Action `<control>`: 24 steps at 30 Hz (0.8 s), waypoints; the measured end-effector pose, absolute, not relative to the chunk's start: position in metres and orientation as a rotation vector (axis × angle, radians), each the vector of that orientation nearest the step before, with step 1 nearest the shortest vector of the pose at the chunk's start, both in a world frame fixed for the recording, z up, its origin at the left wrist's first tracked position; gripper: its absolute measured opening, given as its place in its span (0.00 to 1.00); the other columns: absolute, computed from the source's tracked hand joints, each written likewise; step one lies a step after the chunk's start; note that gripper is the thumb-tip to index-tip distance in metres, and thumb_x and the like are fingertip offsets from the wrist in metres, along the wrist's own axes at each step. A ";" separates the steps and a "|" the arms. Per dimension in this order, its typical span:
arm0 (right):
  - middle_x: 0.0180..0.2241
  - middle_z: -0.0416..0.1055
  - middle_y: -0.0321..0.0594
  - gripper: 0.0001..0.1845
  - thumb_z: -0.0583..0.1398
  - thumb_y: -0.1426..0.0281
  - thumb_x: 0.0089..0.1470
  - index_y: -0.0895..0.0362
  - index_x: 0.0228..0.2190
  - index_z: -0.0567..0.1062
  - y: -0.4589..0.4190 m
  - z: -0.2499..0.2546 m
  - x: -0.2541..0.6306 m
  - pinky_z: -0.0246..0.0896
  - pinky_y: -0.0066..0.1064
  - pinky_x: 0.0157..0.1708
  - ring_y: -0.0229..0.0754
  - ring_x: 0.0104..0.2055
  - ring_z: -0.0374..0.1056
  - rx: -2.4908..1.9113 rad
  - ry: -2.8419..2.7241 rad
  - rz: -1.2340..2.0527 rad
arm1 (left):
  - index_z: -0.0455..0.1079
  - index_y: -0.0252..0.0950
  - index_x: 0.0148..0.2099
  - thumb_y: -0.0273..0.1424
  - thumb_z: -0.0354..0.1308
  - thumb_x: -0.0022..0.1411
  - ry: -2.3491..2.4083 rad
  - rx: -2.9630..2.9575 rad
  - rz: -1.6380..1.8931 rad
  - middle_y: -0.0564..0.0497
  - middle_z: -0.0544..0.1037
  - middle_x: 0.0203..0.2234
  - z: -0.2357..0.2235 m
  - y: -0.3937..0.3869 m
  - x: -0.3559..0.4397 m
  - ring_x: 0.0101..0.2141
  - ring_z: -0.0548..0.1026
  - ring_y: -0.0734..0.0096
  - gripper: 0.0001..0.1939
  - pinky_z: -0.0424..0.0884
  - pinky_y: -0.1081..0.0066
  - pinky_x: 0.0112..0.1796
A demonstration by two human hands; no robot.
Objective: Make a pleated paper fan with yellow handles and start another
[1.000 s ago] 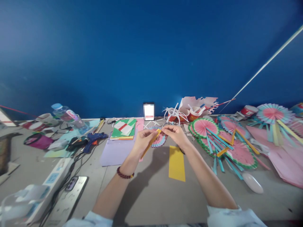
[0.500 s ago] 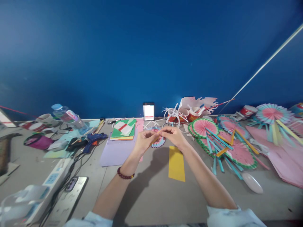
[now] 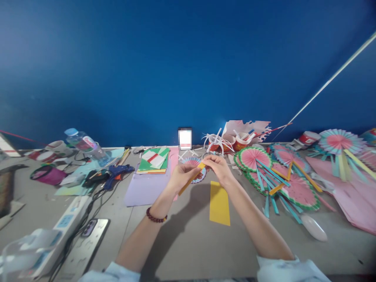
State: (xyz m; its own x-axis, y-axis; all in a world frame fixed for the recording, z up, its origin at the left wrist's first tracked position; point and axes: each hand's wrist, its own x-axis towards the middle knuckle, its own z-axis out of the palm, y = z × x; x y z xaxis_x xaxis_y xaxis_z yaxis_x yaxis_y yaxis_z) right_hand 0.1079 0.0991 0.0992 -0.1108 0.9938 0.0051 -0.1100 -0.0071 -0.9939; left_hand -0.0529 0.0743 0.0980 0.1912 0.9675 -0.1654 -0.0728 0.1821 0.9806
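Observation:
A narrow folded strip of yellow paper (image 3: 202, 165) slants between my hands above the table. My left hand (image 3: 182, 175) is closed around it, thumb along the strip, and its lower end shows below the palm. At the upper end, the fingertips of my right hand (image 3: 217, 167) pinch the strip. Just behind the hands lies a small round pleated paper fan (image 3: 192, 161), pink and light blue, partly hidden by them. A flat yellow paper rectangle (image 3: 219, 203) lies on the table beside my right forearm.
Left are a purple sheet (image 3: 141, 192) under coloured papers, a blue glue gun (image 3: 113, 176), a bottle (image 3: 88, 145), a power strip (image 3: 63, 227) and a phone (image 3: 92, 243). Right are watermelon-patterned paper fans (image 3: 299, 190), a white oval object (image 3: 314, 228) and pink sheets (image 3: 349, 196). Paper cups (image 3: 242, 141) stand behind.
The yellow strip has come into clearer view between my hands, its upper end and lower end now showing. The right fingers have shifted slightly up and right.

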 end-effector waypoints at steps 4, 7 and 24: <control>0.17 0.66 0.32 0.12 0.66 0.61 0.38 0.57 0.20 0.75 0.101 0.099 0.111 0.55 0.28 0.24 0.34 0.22 0.60 -1.083 -1.225 1.313 | 0.79 0.31 0.29 0.44 0.69 0.45 1.034 1.132 0.969 0.45 0.80 0.24 0.099 0.075 -0.054 0.25 0.76 0.68 0.19 0.73 0.71 0.31; 0.17 0.66 0.32 0.13 0.67 0.60 0.39 0.57 0.21 0.75 0.101 0.098 0.112 0.55 0.29 0.24 0.34 0.22 0.60 -1.082 -1.250 1.302 | 0.79 0.31 0.28 0.44 0.70 0.44 1.038 1.138 0.976 0.46 0.79 0.22 0.100 0.075 -0.054 0.23 0.75 0.71 0.18 0.72 0.72 0.29; 0.19 0.68 0.34 0.15 0.67 0.58 0.40 0.57 0.23 0.76 0.100 0.096 0.114 0.56 0.29 0.25 0.35 0.23 0.61 -1.094 -1.291 1.251 | 0.79 0.33 0.27 0.44 0.73 0.37 1.074 1.095 1.005 0.47 0.79 0.22 0.100 0.076 -0.055 0.24 0.76 0.67 0.19 0.73 0.69 0.31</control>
